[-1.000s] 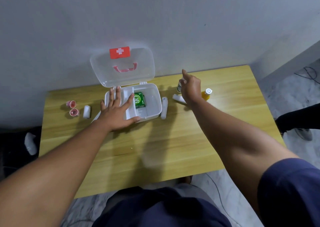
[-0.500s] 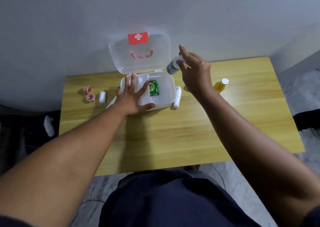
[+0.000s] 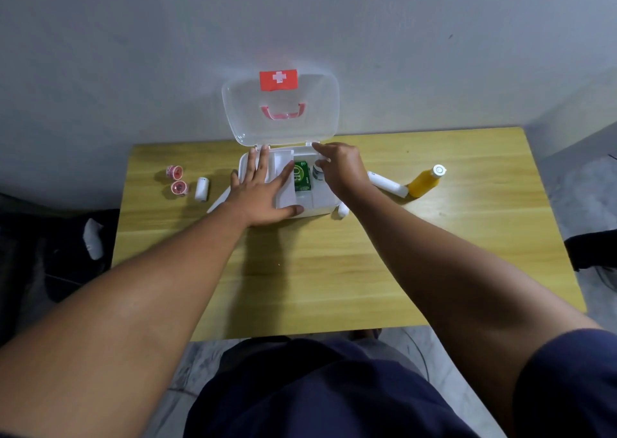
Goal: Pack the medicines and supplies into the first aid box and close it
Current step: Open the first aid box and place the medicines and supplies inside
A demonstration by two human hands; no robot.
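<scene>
The white first aid box [image 3: 320, 204] stands open at the back of the table, its clear lid [image 3: 280, 110] upright against the wall. A green packet [image 3: 302, 179] lies inside. My left hand [image 3: 263, 190] rests flat, fingers spread, on the box's left side and its white tray. My right hand [image 3: 340, 167] is over the right compartment, holding a small white bottle [image 3: 318, 173] down inside the box. A yellow bottle [image 3: 425, 181] and a white tube [image 3: 387, 184] lie right of the box. Another white tube [image 3: 342, 210] pokes out under my right wrist.
Left of the box sit two pink tape rolls [image 3: 177, 180] and a small white roll [image 3: 201, 189]. The wooden table [image 3: 334, 270] stands against a grey wall. Its right edge drops to a tiled floor.
My right hand picked up the small white bottle from the table right of the box, carried it leftward and lowered it into the box. The left hand stayed on the box.
</scene>
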